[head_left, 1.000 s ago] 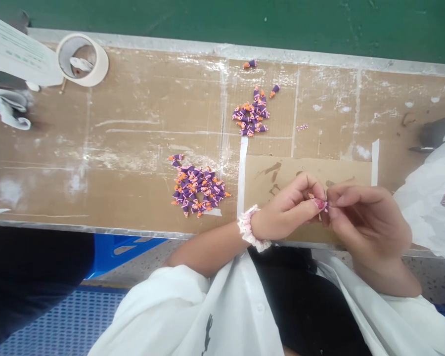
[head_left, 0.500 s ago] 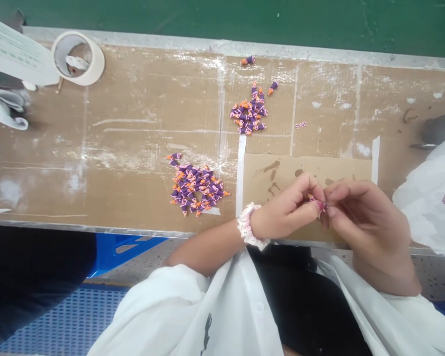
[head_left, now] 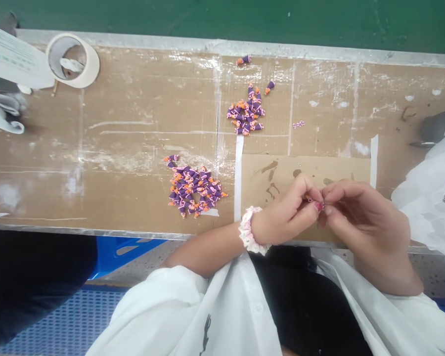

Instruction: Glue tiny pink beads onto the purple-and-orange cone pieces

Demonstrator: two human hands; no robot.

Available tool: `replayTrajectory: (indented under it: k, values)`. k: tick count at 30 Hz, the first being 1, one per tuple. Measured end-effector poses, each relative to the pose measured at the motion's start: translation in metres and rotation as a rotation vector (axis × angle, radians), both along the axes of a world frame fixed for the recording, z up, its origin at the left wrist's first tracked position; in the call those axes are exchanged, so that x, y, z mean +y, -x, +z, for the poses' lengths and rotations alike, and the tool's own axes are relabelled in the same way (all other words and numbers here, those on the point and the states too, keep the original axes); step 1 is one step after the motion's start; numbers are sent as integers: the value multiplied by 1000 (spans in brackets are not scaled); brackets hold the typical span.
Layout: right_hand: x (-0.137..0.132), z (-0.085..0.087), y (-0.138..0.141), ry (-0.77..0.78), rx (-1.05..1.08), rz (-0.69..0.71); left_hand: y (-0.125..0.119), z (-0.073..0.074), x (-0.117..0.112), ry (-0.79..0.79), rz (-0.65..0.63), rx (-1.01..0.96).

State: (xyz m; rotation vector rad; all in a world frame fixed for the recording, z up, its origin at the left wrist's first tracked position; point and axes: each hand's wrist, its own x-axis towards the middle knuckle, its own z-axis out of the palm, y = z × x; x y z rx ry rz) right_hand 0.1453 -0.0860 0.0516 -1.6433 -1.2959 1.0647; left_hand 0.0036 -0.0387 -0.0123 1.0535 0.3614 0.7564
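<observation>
Near the table's front edge, my left hand [head_left: 282, 212] pinches a tiny figurine [head_left: 309, 199], mostly hidden by the fingers, with a bit of orange showing. Thumb and forefinger of my right hand [head_left: 374, 222] are pressed together against its right end; whatever they grip is too small to make out. Both hands are over a brown cardboard sheet [head_left: 282, 170] taped down with white strips. A pile of purple, pink and orange figurines [head_left: 195, 188] lies left of my left forearm. Farther back is a smaller pile of similar figurines [head_left: 246, 116], with two lying apart from it.
Several tiny purple-and-white pieces [head_left: 298, 124] lie behind the sheet. A tape roll [head_left: 91, 66] and a printed paper [head_left: 15, 59] are at the back left. On the right sits a white plastic bag [head_left: 426, 198] beside a dark object [head_left: 439, 126]. A blue stool [head_left: 133, 249] stands below.
The view has shifted slightly. Both hands stay together at the same spot, with only small finger movements around the figurine. The piles look unchanged.
</observation>
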Motion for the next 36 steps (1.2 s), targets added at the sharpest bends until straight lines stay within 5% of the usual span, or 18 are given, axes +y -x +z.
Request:
replayTrajectory:
  k: [6,14,22,24,27,32,36]
  values:
    - [2,-3,-3,7,22,59,0,-4,4,-105,3,25]
    - [12,-21,-10,-179,33,75,4,-5,4,-189,162,267]
    - [18,-27,-26,-281,-54,-76,31,7,88,166,583,482]
    - [19,-28,-27,-265,-80,-56,35,6,100,186,571,562]
    - [21,-29,-28,-256,-115,-47,32,9,104,-29,450,771]
    - [26,-35,-31,-288,-173,-86,-1,15,109,-738,241,1313]
    - [29,-38,-34,-337,-226,-104,-21,10,122,-941,70,1547]
